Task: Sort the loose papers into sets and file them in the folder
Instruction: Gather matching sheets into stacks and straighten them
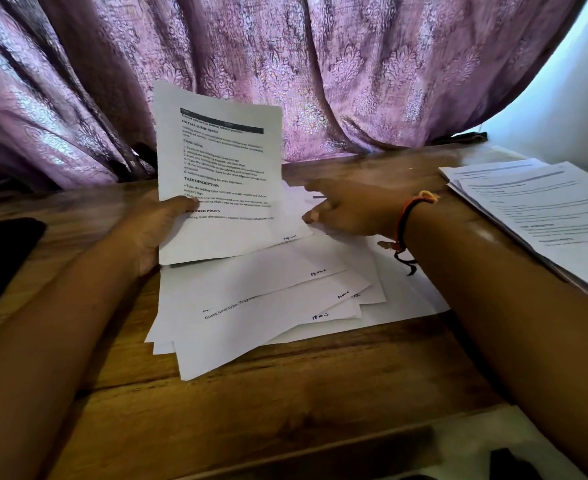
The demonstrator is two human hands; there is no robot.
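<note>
Left forearm (43, 323) coming in from 8 o'clock, showing bare all the way to the left hand (154, 230). Right forearm (510, 306) coming in from 4 o'clock, showing bare up to the right hand (348, 213). Right wrist wearing a thread bracelet (403, 220): thin red-orange and black cords running side by side around the wrist. Frayed yellowish-orange tuft (427, 195) sticking out at the band's 12 o'clock. Pale knot (386, 244) sitting at its 6 o'clock, black loose tails (408, 263) curling below it. Right hand's fingertips showing blurred, nail detail not resolving.
</note>
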